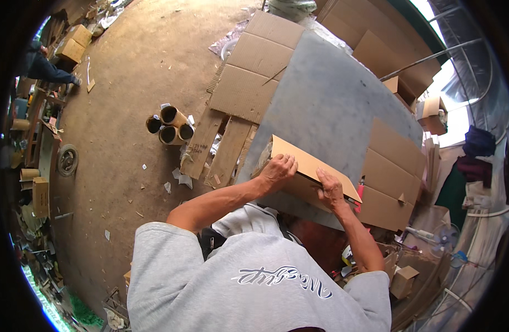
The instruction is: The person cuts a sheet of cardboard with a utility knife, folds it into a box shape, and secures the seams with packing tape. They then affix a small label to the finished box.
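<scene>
The left hand (pixel 279 172) gripped the carton (pixel 307 162) at nine o'clock, thumb obscured; the right hand (pixel 330 189) gripped at four o'clock. The carton's underside was hidden.

the box (pixel 307 162) is matt cardboard, the tabletop (pixel 332 91) smooth, the shirt (pixel 210 293) cloth.

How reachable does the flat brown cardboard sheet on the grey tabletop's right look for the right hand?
Probably yes: the flat brown cardboard sheet lies nearby, its top mostly bare, though the right hand would first leave the tan cardboard box.
</scene>
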